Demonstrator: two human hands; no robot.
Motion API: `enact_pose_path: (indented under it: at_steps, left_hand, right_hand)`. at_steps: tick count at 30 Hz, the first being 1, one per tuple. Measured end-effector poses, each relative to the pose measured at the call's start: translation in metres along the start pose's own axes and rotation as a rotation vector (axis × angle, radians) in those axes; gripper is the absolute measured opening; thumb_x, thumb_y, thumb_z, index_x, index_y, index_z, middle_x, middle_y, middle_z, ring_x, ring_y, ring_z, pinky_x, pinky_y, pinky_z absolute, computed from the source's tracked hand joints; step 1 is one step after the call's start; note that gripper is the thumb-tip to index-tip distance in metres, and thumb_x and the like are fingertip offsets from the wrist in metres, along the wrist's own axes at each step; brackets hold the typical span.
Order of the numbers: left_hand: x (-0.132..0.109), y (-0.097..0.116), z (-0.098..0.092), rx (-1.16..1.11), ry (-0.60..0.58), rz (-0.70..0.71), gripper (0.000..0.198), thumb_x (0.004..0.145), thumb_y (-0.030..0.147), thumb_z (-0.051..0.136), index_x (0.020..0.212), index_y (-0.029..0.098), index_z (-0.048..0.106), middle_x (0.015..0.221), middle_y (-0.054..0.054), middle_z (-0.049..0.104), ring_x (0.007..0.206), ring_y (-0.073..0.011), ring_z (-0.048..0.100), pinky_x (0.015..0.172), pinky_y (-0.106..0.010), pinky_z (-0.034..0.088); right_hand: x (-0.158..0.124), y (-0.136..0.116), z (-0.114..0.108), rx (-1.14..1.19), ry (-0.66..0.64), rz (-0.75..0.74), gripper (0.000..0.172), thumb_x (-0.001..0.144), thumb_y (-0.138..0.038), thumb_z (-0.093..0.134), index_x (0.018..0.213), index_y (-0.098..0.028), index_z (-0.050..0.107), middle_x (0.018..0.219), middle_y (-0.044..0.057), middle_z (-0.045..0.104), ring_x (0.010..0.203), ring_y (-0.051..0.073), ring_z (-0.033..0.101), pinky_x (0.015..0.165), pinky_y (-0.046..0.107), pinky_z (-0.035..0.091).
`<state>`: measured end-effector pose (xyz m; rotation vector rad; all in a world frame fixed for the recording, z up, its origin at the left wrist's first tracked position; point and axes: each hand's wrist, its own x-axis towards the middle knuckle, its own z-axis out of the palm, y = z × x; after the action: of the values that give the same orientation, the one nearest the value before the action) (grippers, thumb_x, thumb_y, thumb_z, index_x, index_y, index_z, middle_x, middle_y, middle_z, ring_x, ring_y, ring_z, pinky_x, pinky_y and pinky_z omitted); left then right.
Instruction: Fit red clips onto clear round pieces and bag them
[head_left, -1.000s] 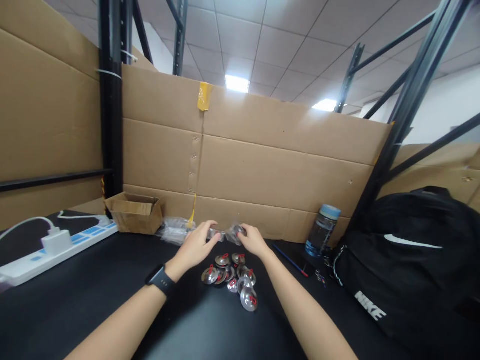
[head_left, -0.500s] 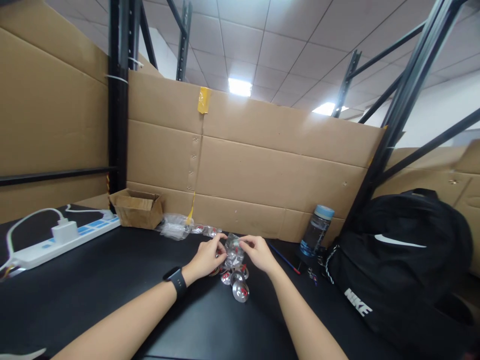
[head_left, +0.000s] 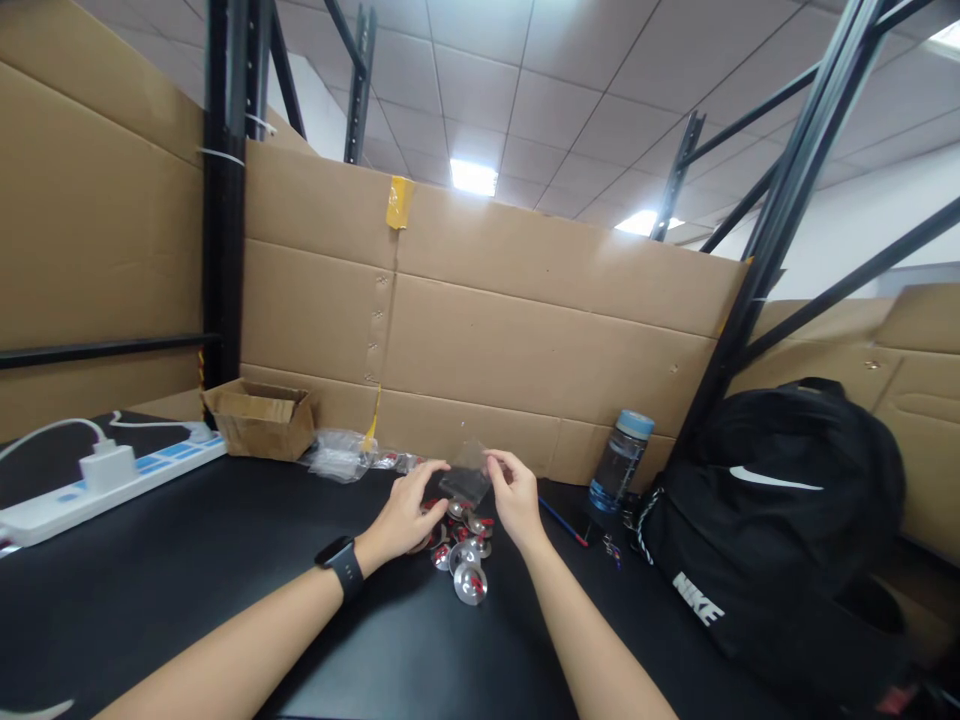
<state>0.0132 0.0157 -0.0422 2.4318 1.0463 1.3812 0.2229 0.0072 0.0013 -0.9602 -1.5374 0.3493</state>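
Note:
A small clear plastic bag [head_left: 466,482] stands tilted above the black table, its upper right edge pinched between the thumb and fingers of my right hand [head_left: 517,498]. My left hand [head_left: 405,512], with a dark watch on the wrist, is at the bag's left side. Its thumb and forefinger are spread apart, and I cannot tell whether a fingertip touches the plastic. Below the bag lies a heap of several round, shiny silver pieces with red marks [head_left: 470,583]. Part of the heap is hidden behind my left fingers.
At the back left are a small cardboard box [head_left: 259,425], clear plastic bags [head_left: 339,456] and a white power strip [head_left: 161,470]. A blue pen [head_left: 562,520], keys [head_left: 612,550], a water bottle [head_left: 619,465] and a black backpack [head_left: 780,520] lie to the right. Cardboard walls the back.
The bag bulged with shiny pieces between both hands before; now it looks flat and see-through, and more pieces show in the heap below. My left thumb and forefinger have spread. The view has shifted slightly.

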Motion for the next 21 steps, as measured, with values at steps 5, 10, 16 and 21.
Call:
enact_pose_path:
  at_steps: [5, 10, 16, 21]
  left_hand:
    - [0.001, 0.026, -0.015, 0.234, -0.076, 0.228, 0.062, 0.074, 0.014, 0.057, 0.134, 0.031, 0.053, 0.152, -0.007, 0.043, 0.139, -0.0314, 0.038, 0.112, -0.050, 0.032]
    - [0.002, 0.034, -0.022, 0.414, -0.084, 0.299, 0.079, 0.070, 0.014, 0.064, 0.145, 0.033, 0.045, 0.163, -0.006, 0.025, 0.147, -0.0373, 0.023, 0.113, -0.057, 0.022]
    - [0.005, 0.023, -0.020, 0.373, -0.124, 0.364, 0.031, 0.092, 0.022, 0.055, 0.122, 0.028, 0.062, 0.133, -0.007, 0.062, 0.124, -0.0285, 0.052, 0.100, -0.046, 0.037]
    - [0.006, 0.016, -0.014, 0.318, -0.113, 0.335, 0.018, 0.098, 0.024, 0.049, 0.096, 0.023, 0.067, 0.090, -0.006, 0.069, 0.088, -0.0218, 0.061, 0.082, -0.038, 0.043]
  right_hand:
    - [-0.005, -0.002, 0.008, 0.181, -0.092, 0.077, 0.027, 0.090, -0.042, 0.059, 0.105, -0.020, 0.066, 0.085, 0.006, 0.071, 0.060, 0.018, 0.064, 0.060, 0.031, 0.053]
    - [-0.003, -0.003, 0.005, 0.224, 0.015, 0.092, 0.035, 0.088, -0.037, 0.062, 0.118, -0.022, 0.055, 0.088, 0.004, 0.068, 0.062, 0.017, 0.064, 0.058, 0.029, 0.053]
    - [-0.003, -0.001, 0.006, 0.240, -0.059, 0.154, 0.026, 0.084, -0.040, 0.064, 0.099, -0.019, 0.063, 0.086, 0.005, 0.068, 0.058, 0.016, 0.062, 0.053, 0.027, 0.050]
    - [-0.002, 0.001, 0.005, 0.150, -0.150, 0.179, 0.030, 0.081, -0.035, 0.065, 0.105, -0.017, 0.068, 0.087, 0.006, 0.069, 0.059, 0.015, 0.060, 0.054, 0.027, 0.050]
